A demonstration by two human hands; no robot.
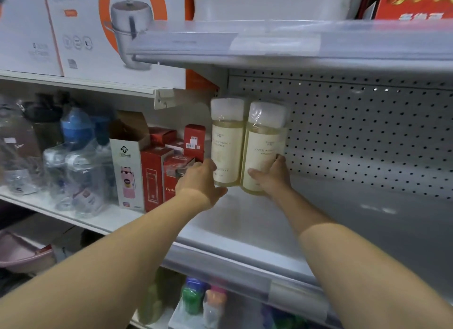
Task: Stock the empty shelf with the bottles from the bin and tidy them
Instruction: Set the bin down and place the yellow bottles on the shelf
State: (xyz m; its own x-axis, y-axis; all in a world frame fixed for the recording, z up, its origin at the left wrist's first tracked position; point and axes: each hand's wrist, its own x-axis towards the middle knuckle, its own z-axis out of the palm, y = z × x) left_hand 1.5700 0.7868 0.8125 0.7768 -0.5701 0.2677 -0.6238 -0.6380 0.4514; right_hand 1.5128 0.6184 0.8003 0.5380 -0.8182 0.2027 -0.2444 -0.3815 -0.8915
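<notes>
Two pale yellow bottles, one [226, 142] gripped by the left hand [199, 179] and the other [263, 147] by the right hand [274, 176], are best set upright side by side at the empty shelf's [245, 220] back-left corner, labels facing forward.

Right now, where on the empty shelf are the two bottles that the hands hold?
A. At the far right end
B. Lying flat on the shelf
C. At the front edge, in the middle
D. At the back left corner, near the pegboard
D: the left bottle and the right bottle stand upright side by side against the pegboard at the shelf left end, each gripped low by the left hand and right hand.
</notes>
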